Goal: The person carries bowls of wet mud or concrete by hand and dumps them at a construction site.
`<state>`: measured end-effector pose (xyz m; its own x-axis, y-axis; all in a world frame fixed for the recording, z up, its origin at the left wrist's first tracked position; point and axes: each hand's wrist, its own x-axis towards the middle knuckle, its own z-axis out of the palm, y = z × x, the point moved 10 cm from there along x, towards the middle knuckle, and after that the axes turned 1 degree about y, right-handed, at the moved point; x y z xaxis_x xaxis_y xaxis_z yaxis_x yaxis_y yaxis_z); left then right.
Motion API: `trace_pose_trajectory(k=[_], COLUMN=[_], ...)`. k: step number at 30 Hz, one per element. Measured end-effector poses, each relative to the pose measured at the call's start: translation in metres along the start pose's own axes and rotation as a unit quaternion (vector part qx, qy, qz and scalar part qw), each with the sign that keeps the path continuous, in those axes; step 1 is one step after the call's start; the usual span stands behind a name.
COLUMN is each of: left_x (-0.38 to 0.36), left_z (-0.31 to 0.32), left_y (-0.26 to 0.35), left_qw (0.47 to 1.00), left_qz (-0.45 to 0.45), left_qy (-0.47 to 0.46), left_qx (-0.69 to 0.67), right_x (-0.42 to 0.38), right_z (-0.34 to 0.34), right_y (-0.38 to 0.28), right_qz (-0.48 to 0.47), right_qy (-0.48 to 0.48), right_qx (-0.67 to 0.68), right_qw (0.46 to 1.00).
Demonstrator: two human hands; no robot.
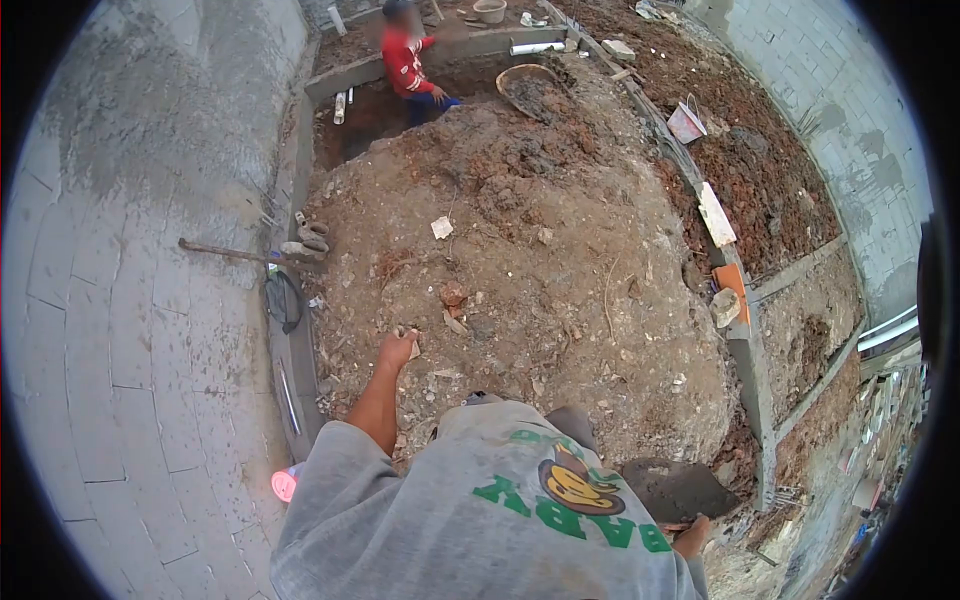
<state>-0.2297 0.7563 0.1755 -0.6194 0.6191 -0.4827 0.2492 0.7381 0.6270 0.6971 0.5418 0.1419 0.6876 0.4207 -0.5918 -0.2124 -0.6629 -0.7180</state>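
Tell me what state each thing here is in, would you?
Left fingers, curled around a small pale piece.
Right fingers, at the edge of a dark flat tool, grip unclear.
Round pan, tilted, soil inside.
Pink-and-white bucket, tilted, handle up, contents hidden.
White pipe, lying down.
Grey shirt, worn, stained.
Person in red, partly down in the pit.

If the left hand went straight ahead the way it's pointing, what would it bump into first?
Probably the pale, squarish piece lying on the dirt, passing close by the reddish lump. How high the left hand is above the dirt is unclear, so it might scrape that first.
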Motion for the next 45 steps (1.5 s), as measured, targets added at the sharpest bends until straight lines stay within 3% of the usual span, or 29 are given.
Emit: trace_pose_trajectory(k=[3,4,6,7,8,11,14,18,20,21,22,24,27,29,30,33,36,39,41,43,45], left_x=[0.002,0.005,0.031,0.007,-0.02,0.001,0.017,0.145,0.194,0.147,0.182,0.239,0.269,0.285,0.293,0.319,0.355,0.396,0.459,0.53,0.6], left_z=[-0.03,-0.039,-0.035,-0.045,-0.058,-0.048,-0.052,-0.027,-0.051,-0.08,-0.084,-0.104,-0.124,-0.123,-0.116,-0.092,-0.071,-0.073,-0.07,-0.079,-0.101], left_y=[-0.011,-0.03,-0.107,-0.098,-0.085,-0.13,-0.068,-0.069,-0.017,0.131,0.137,0.163,0.189,0.191,0.183,0.123,0.069,0.07,0.052,0.074,0.126], left_qw=[0.998,0.996,0.993,0.987,0.973,0.968,0.967,0.968,0.981,0.989,0.989,0.989,0.971,0.979,0.986,0.989,0.983,0.967,0.968,0.97,0.987], left_qz=[-0.012,-0.018,-0.056,-0.121,-0.185,-0.179,-0.21,-0.206,-0.15,-0.118,-0.115,0.033,0.043,0.036,0.025,-0.099,-0.171,-0.244,-0.242,-0.236,-0.136], left_qy=[0.053,0.077,0.099,0.104,0.107,0.171,0.139,0.101,0.125,0.083,0.085,0.13,0.161,0.155,0.143,0.105,0.07,0.011,0.001,-0.008,0.005], left_qx=[-0.031,-0.027,-0.028,0.026,0.082,0.041,-0.038,-0.104,-0.008,0.029,0.028,-0.059,-0.169,-0.124,-0.086,-0.025,-0.022,0.075,0.067,0.058,0.089], right_x=[-0.101,-0.063,0.039,0.057,0.058,0.069,0.084,0.113,0.103,0.096,0.096,0.105,0.13,0.116,0.086,0.088,0.07,0.018,-0.002,-0.018,-0.036], right_z=[0.097,0.108,0.089,0.126,0.143,0.2,0.312,0.417,0.504,0.521,0.545,0.572,0.63,0.674,0.707,0.791,0.876,0.967,1.031,1.095,1.165], right_y=[-0.104,-0.103,-0.065,-0.07,-0.081,-0.091,-0.135,-0.167,-0.19,-0.187,-0.195,-0.208,-0.245,-0.262,-0.288,-0.312,-0.342,-0.39,-0.413,-0.43,-0.45], right_qz=[-0.074,-0.075,0.102,-0.066,-0.065,0.008,0.022,0.044,0.079,0.094,0.1,0.112,0.118,0.133,0.146,0.162,0.152,0.152,0.159,0.165,0.151], right_qy=[0.004,0.001,0.174,-0.149,-0.155,-0.17,-0.149,-0.122,-0.1,-0.086,-0.076,-0.055,-0.028,-0.002,-0.04,-0.1,-0.088,-0.08,-0.067,-0.057,-0.075], right_qx=[0.084,0.082,-0.087,-0.09,-0.096,-0.061,-0.045,-0.014,0.018,0.028,0.038,0.05,0.059,0.067,0.118,0.171,0.18,0.196,0.223,0.252,0.189], right_qw=[0.994,0.994,0.976,0.982,0.981,0.983,0.988,0.991,0.992,0.991,0.991,0.991,0.991,0.989,0.982,0.967,0.968,0.965,0.959,0.952,0.967])
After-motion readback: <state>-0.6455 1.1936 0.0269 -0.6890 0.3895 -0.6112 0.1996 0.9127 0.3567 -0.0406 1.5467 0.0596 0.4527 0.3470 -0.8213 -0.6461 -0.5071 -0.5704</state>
